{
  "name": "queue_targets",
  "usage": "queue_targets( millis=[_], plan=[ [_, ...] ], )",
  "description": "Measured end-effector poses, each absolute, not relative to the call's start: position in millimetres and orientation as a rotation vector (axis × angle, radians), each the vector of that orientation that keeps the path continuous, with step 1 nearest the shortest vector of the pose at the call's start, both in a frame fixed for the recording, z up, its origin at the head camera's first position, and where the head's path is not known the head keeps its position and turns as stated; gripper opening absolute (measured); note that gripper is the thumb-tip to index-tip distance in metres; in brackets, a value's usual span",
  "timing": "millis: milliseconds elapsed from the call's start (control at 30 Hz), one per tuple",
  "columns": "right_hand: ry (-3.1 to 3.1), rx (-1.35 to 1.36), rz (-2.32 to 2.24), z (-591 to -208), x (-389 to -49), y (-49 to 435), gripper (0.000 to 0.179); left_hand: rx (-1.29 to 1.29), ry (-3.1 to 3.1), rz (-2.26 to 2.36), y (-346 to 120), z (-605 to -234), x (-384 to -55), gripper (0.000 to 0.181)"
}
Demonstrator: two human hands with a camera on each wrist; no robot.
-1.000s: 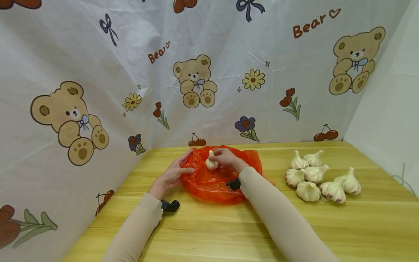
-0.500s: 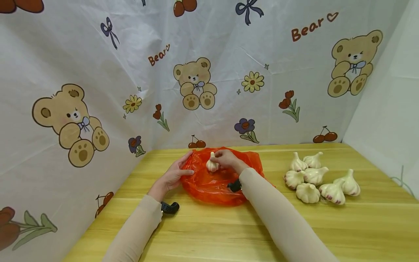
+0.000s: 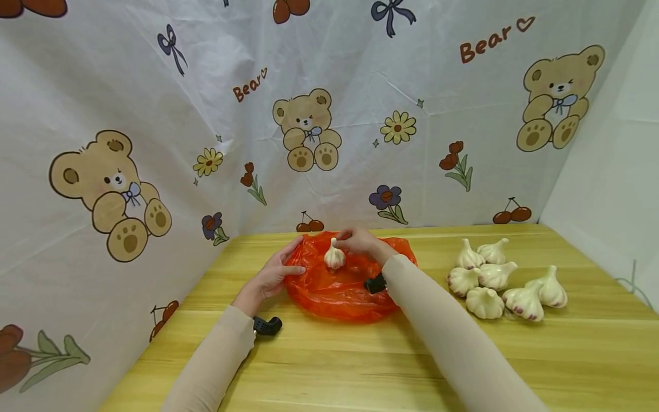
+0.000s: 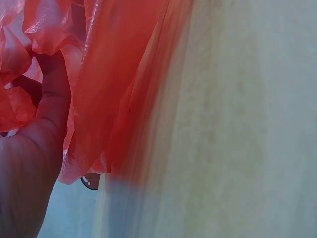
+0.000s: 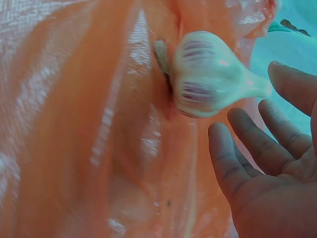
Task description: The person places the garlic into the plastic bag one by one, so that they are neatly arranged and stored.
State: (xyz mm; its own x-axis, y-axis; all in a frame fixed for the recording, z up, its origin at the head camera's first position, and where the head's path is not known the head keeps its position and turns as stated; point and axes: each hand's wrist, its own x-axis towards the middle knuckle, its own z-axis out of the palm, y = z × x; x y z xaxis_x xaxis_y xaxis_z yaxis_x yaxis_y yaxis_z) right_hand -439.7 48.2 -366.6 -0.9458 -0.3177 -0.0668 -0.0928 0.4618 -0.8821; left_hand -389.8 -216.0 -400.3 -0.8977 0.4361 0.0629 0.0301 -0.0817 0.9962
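A red plastic bag (image 3: 329, 309) lies spread on the table with its mouth facing up. My left hand (image 3: 270, 277) holds the bag's left edge, its thumb on the near side; in the left wrist view red film (image 4: 114, 74) covers part of the fingers. One garlic bulb (image 3: 334, 257) stands upright on the red film, stem up. My right hand (image 3: 357, 240) is just right of its stem. From the right wrist, the fingers (image 5: 223, 153) are spread and loosely bent, apart from the white, purple-streaked bulb.
Several garlic bulbs (image 3: 484, 302) sit grouped on the wooden table (image 3: 329, 360) at the right. Behind the table hangs a white sheet (image 3: 350, 68) printed with bears. A thin cable (image 3: 635, 286) runs along the right edge.
My right hand has let go of the garlic bulb and drawn slightly right and back from it. The bulb stays in place on the bag; my left hand has barely moved.
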Motion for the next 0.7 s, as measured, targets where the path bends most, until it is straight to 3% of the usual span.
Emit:
queue_targets(
  millis=[700],
  plan=[
    [2.516, -0.782, -1.33, -335, -403, 89, 0.033, 0.513, 1.907, 2.065, -217, -400, -389, 0.093]
  ],
)
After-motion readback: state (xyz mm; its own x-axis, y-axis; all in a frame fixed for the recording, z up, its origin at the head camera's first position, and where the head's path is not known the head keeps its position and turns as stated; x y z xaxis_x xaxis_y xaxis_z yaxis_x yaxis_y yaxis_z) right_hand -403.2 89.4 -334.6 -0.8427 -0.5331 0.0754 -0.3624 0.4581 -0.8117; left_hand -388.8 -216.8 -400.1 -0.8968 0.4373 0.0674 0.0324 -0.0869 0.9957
